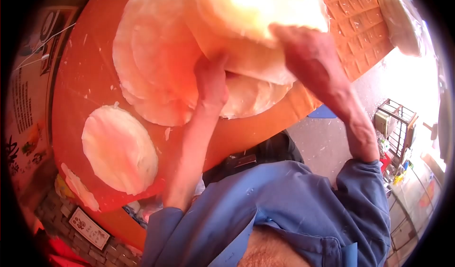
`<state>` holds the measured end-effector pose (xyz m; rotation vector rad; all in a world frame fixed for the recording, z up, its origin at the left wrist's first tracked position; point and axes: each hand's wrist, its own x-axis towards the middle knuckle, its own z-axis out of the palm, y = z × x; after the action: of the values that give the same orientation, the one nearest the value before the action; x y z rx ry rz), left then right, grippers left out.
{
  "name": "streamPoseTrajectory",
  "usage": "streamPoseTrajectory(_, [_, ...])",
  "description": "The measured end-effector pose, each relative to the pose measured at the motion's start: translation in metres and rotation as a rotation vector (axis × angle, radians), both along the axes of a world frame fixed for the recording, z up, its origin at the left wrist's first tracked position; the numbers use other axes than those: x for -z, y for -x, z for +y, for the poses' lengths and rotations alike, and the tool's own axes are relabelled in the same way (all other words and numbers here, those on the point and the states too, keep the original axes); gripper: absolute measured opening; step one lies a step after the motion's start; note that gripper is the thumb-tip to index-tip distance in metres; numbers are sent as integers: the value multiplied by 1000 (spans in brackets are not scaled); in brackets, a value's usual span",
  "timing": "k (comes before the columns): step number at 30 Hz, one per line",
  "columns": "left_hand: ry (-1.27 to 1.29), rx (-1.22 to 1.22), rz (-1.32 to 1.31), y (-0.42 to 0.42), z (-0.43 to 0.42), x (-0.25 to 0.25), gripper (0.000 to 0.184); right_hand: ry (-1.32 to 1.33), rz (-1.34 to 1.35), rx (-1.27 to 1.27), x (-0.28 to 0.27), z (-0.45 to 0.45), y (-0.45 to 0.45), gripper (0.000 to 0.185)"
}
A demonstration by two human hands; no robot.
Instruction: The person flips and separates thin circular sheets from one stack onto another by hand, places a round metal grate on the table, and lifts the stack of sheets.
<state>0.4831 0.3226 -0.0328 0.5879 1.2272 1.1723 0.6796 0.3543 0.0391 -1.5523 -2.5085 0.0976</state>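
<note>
Pale sheets (147,63) overlap by the near edge of the orange desk (256,132). Left hand (212,75) and right hand (308,51) stand apart at the top sheet (251,56); whether either grips it is too blurred to tell.

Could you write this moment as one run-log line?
Left hand: at pale layered sheets | Right hand: at same sheets | Grips: blurred, unclear | Nearby: smaller oval sheet, on orange table

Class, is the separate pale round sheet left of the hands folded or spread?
Spread: the pale round sheet lies flat on the orange table, its rounded outline showing, no fold visible.
</note>
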Motion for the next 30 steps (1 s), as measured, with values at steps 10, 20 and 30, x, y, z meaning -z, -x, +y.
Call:
streamPoseTrajectory(10, [55,83,-240,3,-45,6,34,213,29,-37,52,-52,25,21])
streamPoseTrajectory(20, [30,87,-373,10,-46,4,26,23,238,-18,59,-75,47,41])
streamPoseTrajectory(30, [176,-151,305,97,-116,28,25,-185,-11,152,-57,-22,16,21])
